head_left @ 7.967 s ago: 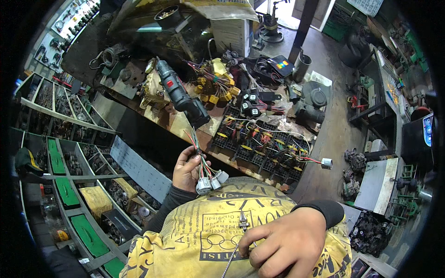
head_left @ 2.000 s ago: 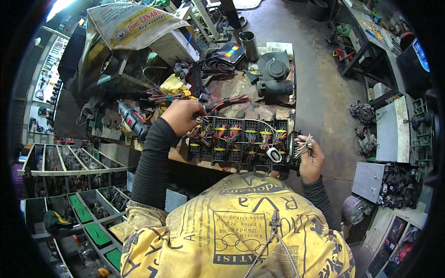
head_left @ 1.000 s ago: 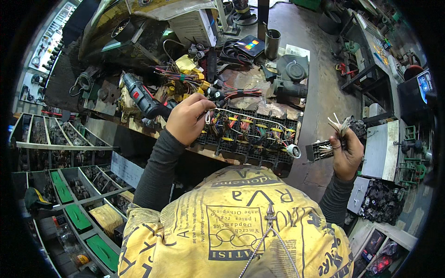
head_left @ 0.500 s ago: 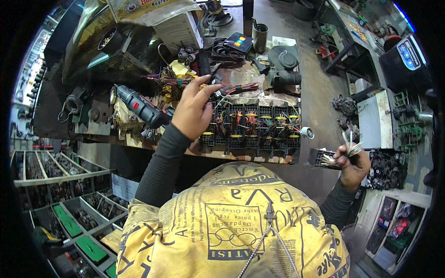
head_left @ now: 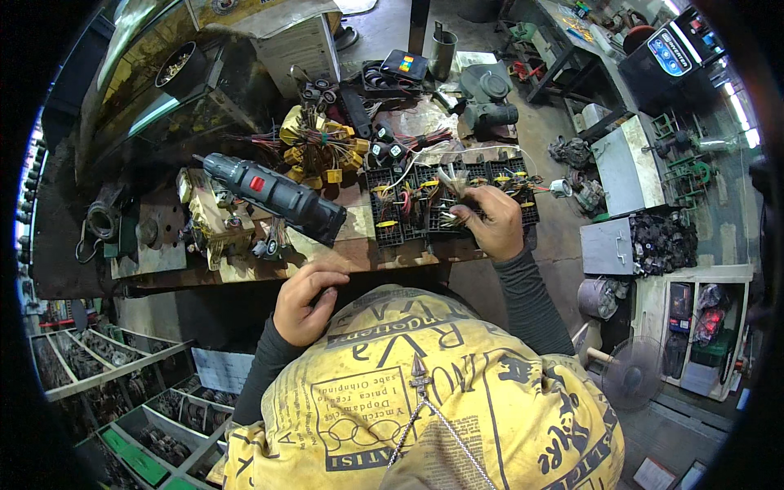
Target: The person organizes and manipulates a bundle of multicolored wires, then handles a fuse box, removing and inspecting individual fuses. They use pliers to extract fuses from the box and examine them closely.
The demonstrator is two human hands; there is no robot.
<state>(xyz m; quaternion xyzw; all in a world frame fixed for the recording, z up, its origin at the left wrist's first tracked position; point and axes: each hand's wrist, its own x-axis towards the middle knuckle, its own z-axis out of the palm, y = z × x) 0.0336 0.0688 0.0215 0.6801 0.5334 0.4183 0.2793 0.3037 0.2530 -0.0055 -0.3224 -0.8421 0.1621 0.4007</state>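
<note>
My right hand (head_left: 495,222) is closed on a bundle of pale wires (head_left: 452,178), low over a row of black plastic grid trays (head_left: 389,234) at the table's front edge. Coloured wires and yellow connectors lie in these trays; the hand hides some of them. Close to my chest, my left hand (head_left: 309,304) hangs with its fingers curled and nothing visible in them. Beyond it, a dark cordless power tool (head_left: 273,194) with a red mark lies on the table. Wires with yellow connectors (head_left: 327,149) are heaped behind the tool. A white round connector (head_left: 560,188) sticks out right of the trays.
Farther back are a metal cup (head_left: 443,55), a flat black device with coloured keys (head_left: 404,64) and a large white box (head_left: 298,59). Divided bins (head_left: 122,359) stand at lower left. A fan (head_left: 641,371) and a pale shelf unit (head_left: 735,327) are at right.
My right hand has come left from beyond the table's right side to the trays, with the pale wires. My left hand has drawn back from above the table toward my chest, its fingers now curled.
</note>
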